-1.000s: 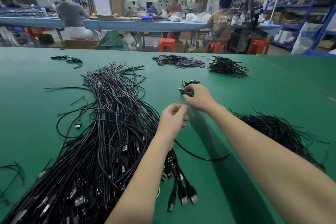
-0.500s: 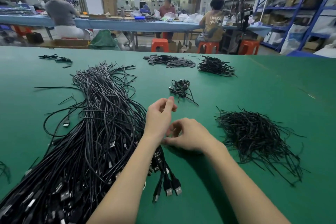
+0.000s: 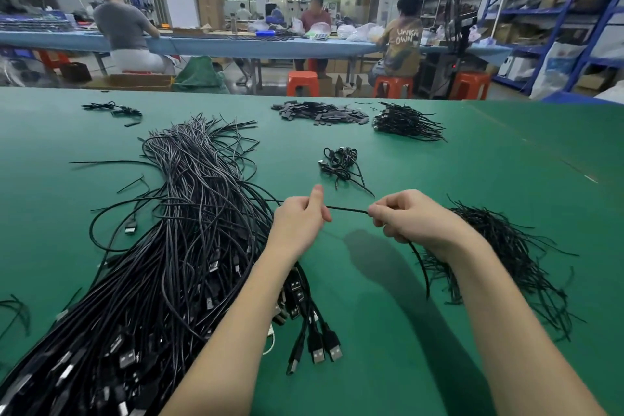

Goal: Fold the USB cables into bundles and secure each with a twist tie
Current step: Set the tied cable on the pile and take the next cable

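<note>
Single cable held taut above table at centre, pinched by left hand and gripped by curled fingers of right hand; free end hung at 5 o'clock. Cable heap at 9 o'clock. Twist ties at 3 o'clock. Finished bundle at 12 o'clock.

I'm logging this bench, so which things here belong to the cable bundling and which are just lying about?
Job: cable stretched between left hand and right hand; loose cable heap; twist ties; finished bundle.
Lying about: small black parts; orange stools.
</note>
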The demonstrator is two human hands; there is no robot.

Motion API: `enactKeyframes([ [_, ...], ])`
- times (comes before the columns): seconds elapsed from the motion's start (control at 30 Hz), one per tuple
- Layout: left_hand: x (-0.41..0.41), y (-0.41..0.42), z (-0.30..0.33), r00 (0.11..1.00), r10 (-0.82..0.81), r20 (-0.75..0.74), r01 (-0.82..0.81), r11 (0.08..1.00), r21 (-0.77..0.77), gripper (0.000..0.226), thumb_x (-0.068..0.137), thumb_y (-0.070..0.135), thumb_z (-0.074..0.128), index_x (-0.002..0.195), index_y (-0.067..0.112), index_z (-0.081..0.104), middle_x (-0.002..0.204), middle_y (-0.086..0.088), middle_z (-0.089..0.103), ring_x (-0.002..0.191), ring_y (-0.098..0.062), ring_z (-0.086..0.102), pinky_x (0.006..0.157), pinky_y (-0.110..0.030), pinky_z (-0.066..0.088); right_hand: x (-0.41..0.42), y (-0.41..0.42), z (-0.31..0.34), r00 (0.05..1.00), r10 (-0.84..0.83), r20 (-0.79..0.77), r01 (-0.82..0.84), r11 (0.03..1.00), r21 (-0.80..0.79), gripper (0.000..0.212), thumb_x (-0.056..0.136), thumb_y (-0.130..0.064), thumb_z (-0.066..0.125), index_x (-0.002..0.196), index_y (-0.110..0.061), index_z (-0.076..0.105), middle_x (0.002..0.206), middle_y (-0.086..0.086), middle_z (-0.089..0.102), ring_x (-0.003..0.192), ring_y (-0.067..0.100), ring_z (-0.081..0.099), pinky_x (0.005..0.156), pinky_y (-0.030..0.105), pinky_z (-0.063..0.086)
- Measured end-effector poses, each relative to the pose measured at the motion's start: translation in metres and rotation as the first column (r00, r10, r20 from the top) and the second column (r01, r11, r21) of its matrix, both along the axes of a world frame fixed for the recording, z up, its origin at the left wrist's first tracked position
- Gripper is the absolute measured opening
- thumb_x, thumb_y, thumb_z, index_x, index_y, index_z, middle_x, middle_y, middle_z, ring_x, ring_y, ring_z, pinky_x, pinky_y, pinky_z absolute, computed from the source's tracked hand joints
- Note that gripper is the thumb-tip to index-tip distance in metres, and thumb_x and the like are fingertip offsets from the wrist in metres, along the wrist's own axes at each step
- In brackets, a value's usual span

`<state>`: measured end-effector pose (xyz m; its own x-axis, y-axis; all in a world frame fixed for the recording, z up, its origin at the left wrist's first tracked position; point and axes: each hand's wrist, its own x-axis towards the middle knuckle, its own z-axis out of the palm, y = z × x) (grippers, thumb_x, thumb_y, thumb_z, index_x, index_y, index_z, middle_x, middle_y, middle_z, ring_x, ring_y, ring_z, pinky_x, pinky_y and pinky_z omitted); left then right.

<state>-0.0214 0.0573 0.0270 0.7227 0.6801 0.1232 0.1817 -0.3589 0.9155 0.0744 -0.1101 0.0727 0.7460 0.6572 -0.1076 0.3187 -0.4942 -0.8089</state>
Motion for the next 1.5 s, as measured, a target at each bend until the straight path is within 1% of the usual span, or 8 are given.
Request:
enactKeyframes([
  [0.33, 0.006, -0.002, 0.012, 0.971, 0.166, 0.170, 0.001, 0.712, -0.702, 0.033, 0.106, 0.020, 0.031, 0.081, 0.010, 0.050, 0.062, 0.000, 0.043, 0.034, -0.005, 0.032, 0.030, -0.016, 0.018, 0.000, -0.033, 0.030, 0.930, 0.347, -0.122, -0.340, 0.937, 0.076, 0.023, 0.100, -0.019, 0.061, 0.079, -0.009, 0.061, 0.068, -0.001, 0.053, 0.054, 0.010, 0.036, 0.052, 0.021, 0.029],
  [0.63, 0.006, -0.024, 0.027, 0.978, -0.163, 0.131, 0.182, 0.972, -0.150, 0.044, 0.107, 0.035, 0.031, 0.071, 0.019, 0.049, 0.042, 0.014, 0.041, 0.040, -0.003, 0.039, 0.046, -0.025, 0.027, 0.001, -0.016, 0.021, 0.969, 0.095, -0.227, -0.071, 0.991, 0.113, 0.044, 0.107, -0.043, 0.040, 0.114, -0.011, 0.069, 0.103, -0.001, 0.078, 0.092, 0.018, 0.075, 0.083, 0.031, 0.060],
  [0.8, 0.004, -0.052, 0.035, 0.824, -0.567, -0.004, 0.566, 0.823, -0.039, 0.044, 0.107, 0.027, 0.032, 0.067, 0.016, 0.049, 0.041, 0.013, 0.043, 0.040, -0.002, 0.037, 0.053, -0.026, 0.033, -0.005, 0.006, 0.009, 0.872, 0.135, -0.470, 0.011, 0.956, 0.294, 0.047, 0.104, -0.047, 0.044, 0.125, -0.011, 0.067, 0.072, 0.007, 0.067, 0.082, 0.026, 0.068, 0.071, 0.032, 0.057],
  [0.9, -0.002, -0.052, 0.038, 0.712, -0.685, -0.156, 0.691, 0.723, -0.024, 0.042, 0.108, 0.030, 0.030, 0.073, 0.015, 0.049, 0.045, 0.012, 0.039, 0.043, -0.005, 0.036, 0.047, -0.023, 0.032, -0.006, 0.005, 0.003, 0.796, 0.290, -0.531, -0.069, 0.915, 0.397, 0.040, 0.095, -0.034, 0.056, 0.128, -0.012, 0.064, 0.108, 0.015, 0.075, 0.110, 0.035, 0.068, 0.085, 0.039, 0.056],
  [1.1, -0.013, -0.035, 0.039, 0.653, -0.727, -0.214, 0.719, 0.683, -0.128, 0.045, 0.109, 0.035, 0.032, 0.084, 0.016, 0.064, 0.068, 0.006, 0.057, 0.062, -0.010, 0.051, 0.056, -0.021, 0.039, -0.011, 0.019, 0.002, 0.809, 0.212, -0.548, 0.125, 0.850, 0.513, 0.016, 0.092, -0.001, 0.061, 0.099, -0.008, 0.074, 0.079, 0.003, 0.073, 0.063, 0.010, 0.062, 0.058, 0.022, 0.054],
  [1.2, -0.020, -0.020, 0.028, 0.675, -0.664, -0.322, 0.620, 0.747, -0.241, 0.040, 0.107, 0.040, 0.038, 0.102, 0.011, 0.066, 0.089, 0.000, 0.070, 0.079, -0.015, 0.060, 0.080, -0.030, 0.048, -0.009, 0.018, 0.006, 0.772, 0.181, -0.609, 0.262, 0.783, 0.565, 0.017, 0.094, 0.000, 0.058, 0.099, -0.009, 0.071, 0.075, 0.001, 0.070, 0.057, 0.006, 0.056, 0.058, 0.018, 0.053],
  [1.37, -0.020, 0.006, 0.021, 0.627, 0.028, -0.778, 0.573, 0.660, 0.486, 0.038, 0.100, 0.052, 0.035, 0.099, 0.024, 0.061, 0.116, -0.001, 0.069, 0.109, -0.024, 0.062, 0.096, -0.039, 0.040, -0.006, 0.014, 0.018, 0.729, 0.192, -0.658, 0.383, 0.682, 0.623, 0.016, 0.091, 0.001, 0.061, 0.101, -0.006, 0.071, 0.076, 0.006, 0.072, 0.057, 0.007, 0.055, 0.057, 0.019, 0.054],
  [1.5, -0.023, 0.019, 0.017, 0.516, 0.121, -0.848, 0.548, 0.715, 0.435, 0.045, 0.100, 0.050, 0.032, 0.115, 0.024, 0.067, 0.127, -0.006, 0.064, 0.122, -0.027, 0.054, 0.104, -0.044, 0.030, -0.004, 0.005, 0.027, 0.704, 0.243, -0.667, 0.424, 0.610, 0.670, 0.030, 0.073, -0.003, 0.068, 0.103, -0.004, 0.070, 0.076, 0.007, 0.071, 0.056, 0.008, 0.056, 0.058, 0.021, 0.054],
])
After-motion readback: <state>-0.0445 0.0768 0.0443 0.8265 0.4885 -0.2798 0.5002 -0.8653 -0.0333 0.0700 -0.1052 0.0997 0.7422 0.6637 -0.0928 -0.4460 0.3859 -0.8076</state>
